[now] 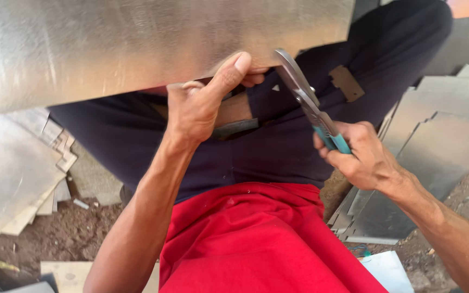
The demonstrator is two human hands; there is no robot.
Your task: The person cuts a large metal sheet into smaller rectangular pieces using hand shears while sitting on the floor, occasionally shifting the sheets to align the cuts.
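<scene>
A large shiny metal sheet fills the top of the head view, tilted over my lap. My left hand pinches its lower edge, thumb on top and fingers underneath. My right hand grips the teal handles of metal snips, whose grey blades point up toward the sheet's lower right edge, just right of my left thumb. Whether the blades bite the sheet is hard to tell.
I sit in dark trousers and a red shirt. Stacks of cut metal sheets lie on the dirt at the right, more offcuts at the left. Bare soil shows between them.
</scene>
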